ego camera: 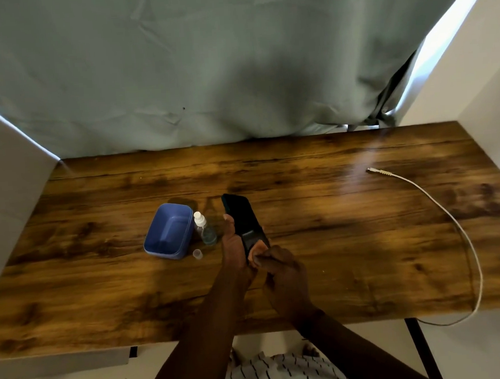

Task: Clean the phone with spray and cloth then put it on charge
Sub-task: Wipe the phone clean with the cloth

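My left hand [232, 249] holds the dark phone [241, 216] tilted above the table, screen up, with my thumb on its left edge. My right hand [281, 271] is closed with its fingertips pressed on the phone's near end, pinching a small pale cloth [254, 253] that is mostly hidden. The clear spray bottle [205, 230] with a white nozzle stands just left of the phone, and its small clear cap [197, 253] lies in front of it. The white charging cable [451, 213] lies at the right, its plug end [371, 170] pointing left.
An open blue plastic box [168, 230] sits left of the bottle. The wooden table [335, 242] is backed by a grey-green curtain [205, 74], with white walls on both sides. The cable runs off the table's near right edge.
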